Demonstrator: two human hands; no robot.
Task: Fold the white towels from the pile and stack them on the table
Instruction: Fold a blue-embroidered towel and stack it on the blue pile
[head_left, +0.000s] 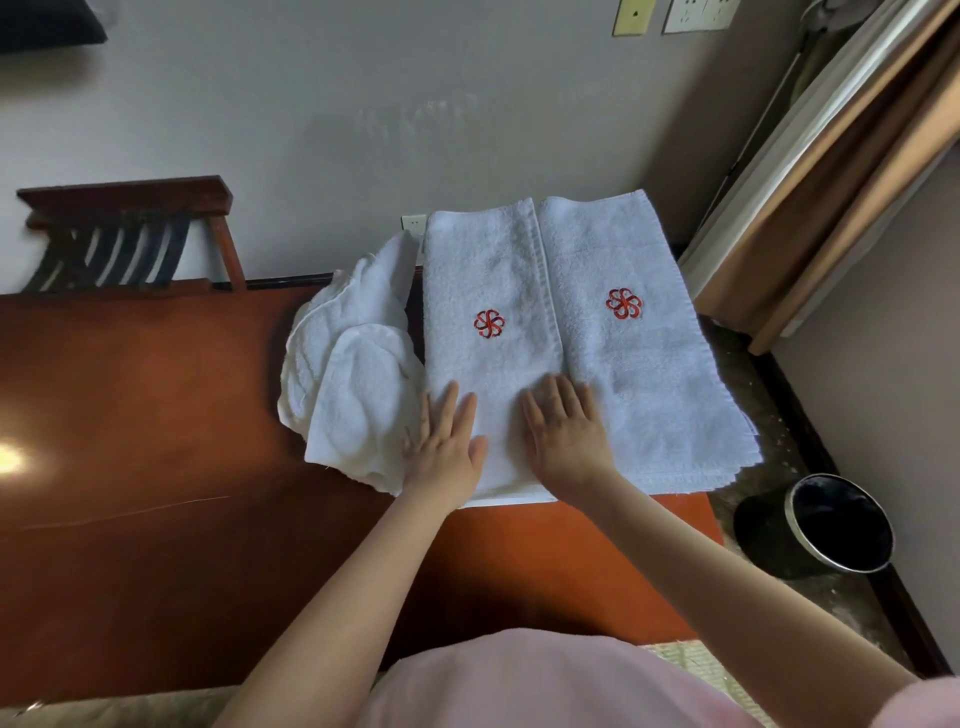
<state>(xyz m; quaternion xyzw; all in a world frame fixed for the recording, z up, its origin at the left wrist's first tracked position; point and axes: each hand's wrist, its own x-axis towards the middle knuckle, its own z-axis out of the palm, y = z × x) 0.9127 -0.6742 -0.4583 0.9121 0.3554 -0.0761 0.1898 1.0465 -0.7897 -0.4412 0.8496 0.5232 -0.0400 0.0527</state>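
Note:
Two folded white towels with red flower logos lie side by side on the brown wooden table (156, 415). The left folded towel (483, 280) lies under both my hands. My left hand (444, 447) rests flat on its near left part, fingers spread. My right hand (566, 431) presses flat on its near right edge, where it meets the right folded towel (639, 364). That right towel sits on a stack of several layers that overhangs the table's right end. A crumpled pile of white towels (348, 364) lies just left of the folded ones.
A dark wooden luggage rack (135, 234) stands behind the table at the left. A black waste bin (836, 525) sits on the floor to the right. Curtains (831, 182) hang at the far right. A wall (363, 104) with sockets runs behind the table.

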